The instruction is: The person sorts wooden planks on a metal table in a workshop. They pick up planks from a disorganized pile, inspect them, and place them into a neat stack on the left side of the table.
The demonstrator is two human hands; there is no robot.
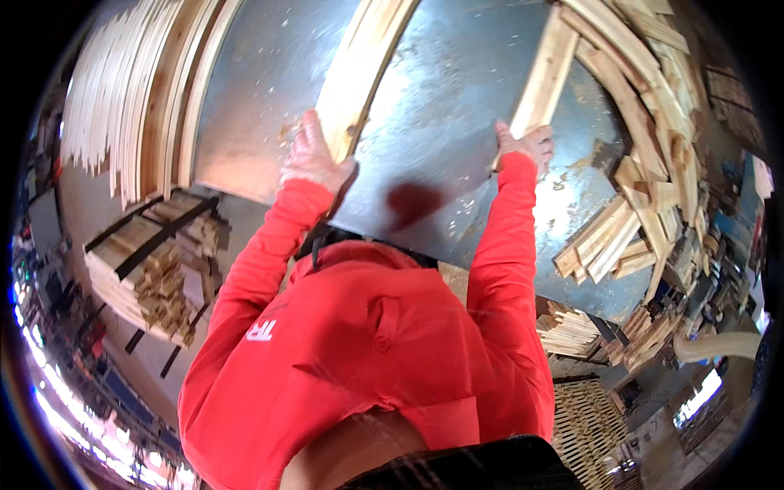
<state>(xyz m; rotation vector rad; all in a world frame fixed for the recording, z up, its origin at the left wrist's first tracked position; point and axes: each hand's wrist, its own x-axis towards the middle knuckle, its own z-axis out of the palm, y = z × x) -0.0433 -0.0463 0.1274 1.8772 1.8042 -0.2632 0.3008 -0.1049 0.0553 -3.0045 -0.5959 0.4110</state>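
My left hand (317, 162) is closed round the near end of a long pale wooden board (358, 82). That board runs away from me across the metal tabletop (445, 122), with a dark knot near its held end. Further right, my right hand (527, 147) is closed on the near end of another wooden board (545, 77). This second one slants away toward the loose pile, and its far end meets other pieces there. Red sleeves cover both my forearms, and some fingers of each hand are hidden.
A row of long boards (155, 90) lies along the table's left side. Loose offcuts (600, 241) and curved strips (633, 98) heap along the right edge. Below at left stands a strapped stack of wood (151, 269). A pale hose (719, 347) shows at lower right.
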